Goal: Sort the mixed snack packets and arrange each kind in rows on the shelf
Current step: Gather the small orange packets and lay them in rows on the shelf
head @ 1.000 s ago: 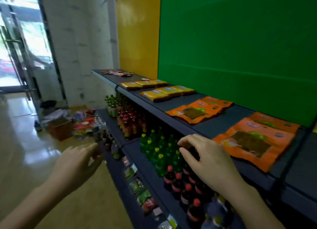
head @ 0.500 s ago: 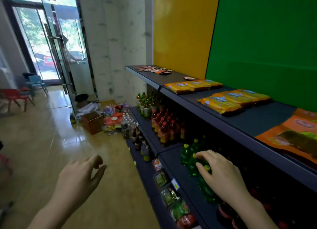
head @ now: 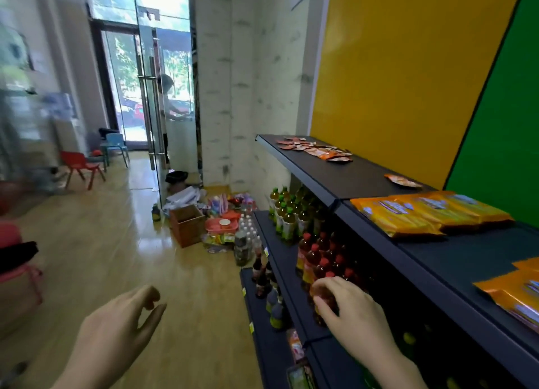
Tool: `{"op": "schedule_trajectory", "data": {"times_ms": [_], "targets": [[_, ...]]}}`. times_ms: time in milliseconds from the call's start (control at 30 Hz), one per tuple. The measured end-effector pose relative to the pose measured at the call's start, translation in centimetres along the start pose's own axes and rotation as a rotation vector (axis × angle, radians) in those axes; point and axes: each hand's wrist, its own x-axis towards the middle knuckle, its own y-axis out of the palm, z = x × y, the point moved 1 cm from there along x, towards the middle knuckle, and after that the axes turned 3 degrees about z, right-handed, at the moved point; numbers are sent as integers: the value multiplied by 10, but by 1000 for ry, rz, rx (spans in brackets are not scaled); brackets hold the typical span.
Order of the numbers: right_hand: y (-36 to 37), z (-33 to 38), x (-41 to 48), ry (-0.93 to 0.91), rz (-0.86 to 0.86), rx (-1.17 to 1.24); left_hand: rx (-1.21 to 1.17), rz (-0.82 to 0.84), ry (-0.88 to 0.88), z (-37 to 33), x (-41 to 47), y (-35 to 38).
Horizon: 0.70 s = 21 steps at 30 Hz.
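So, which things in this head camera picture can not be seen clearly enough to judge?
- Small packets at the top shelf's far end: too small to tell kinds.
- Orange packets at right: cut off by the frame edge.
- Right hand: it covers bottles; grip unclear.
- Room's left side: blurred.
- Heap on the floor: too small to identify.
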Motion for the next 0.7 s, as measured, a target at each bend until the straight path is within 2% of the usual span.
{"op": "schedule_trajectory", "data": {"times_ms": [267,433,567,700], "targets": [[49,12,136,-2,27,-15,-1,85,-64,53,104,63],[82,26,229,51,113,-19,-22,140,-38,86,203,92],[83,45,308,81,56,-16,35,150,100,98,305,96],[59,53,379,116,-86,-44,74,60,282,92,401,95]]}}
